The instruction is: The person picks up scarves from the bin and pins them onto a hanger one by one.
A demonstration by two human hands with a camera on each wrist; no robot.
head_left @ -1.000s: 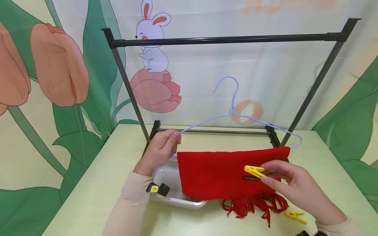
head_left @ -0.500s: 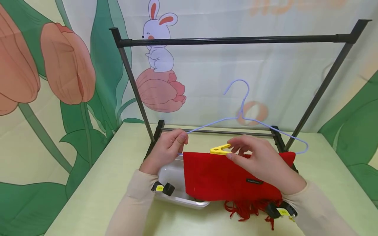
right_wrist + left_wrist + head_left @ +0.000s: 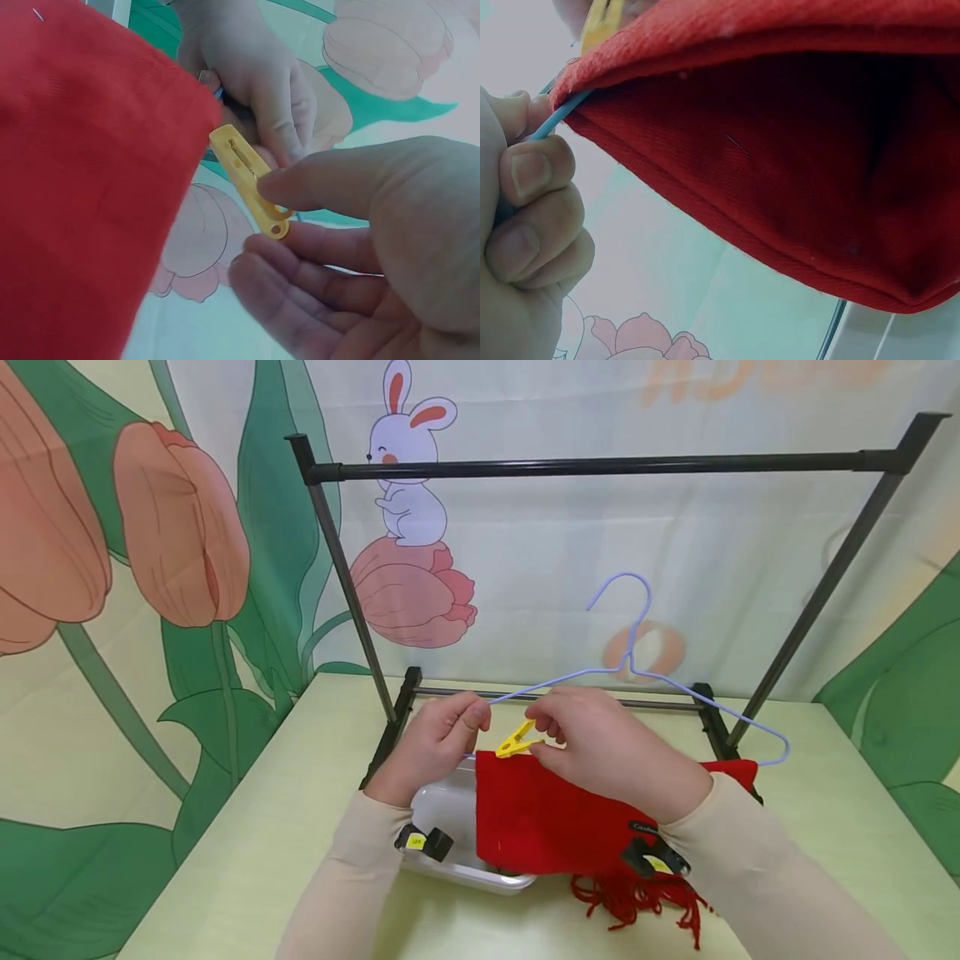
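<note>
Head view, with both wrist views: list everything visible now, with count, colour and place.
cloth: 1, red, fringed, draped over the hanger
label: 1, black, on the cloth
hanger: 1, pale purple, in front of the rack
clothespin: 1, yellow, at the cloth's top edge
rack: 1, black, on the table
tray: 1, white, partly behind the cloth
table: 1, pale yellow-green, under the rack
backdrop: 1, multicoloured, behind the rack
wrist devices: 2, black, at the wrists
sleeves: 2, beige, on the arms
left hand: 1, bare, gripping the hanger
right hand: 1, bare, pinching the clothespin

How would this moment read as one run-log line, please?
left hand: grips hanger | right hand: pinches clip at top edge of cloth | cloth: folded over hanger | rack: behind hanger
</note>
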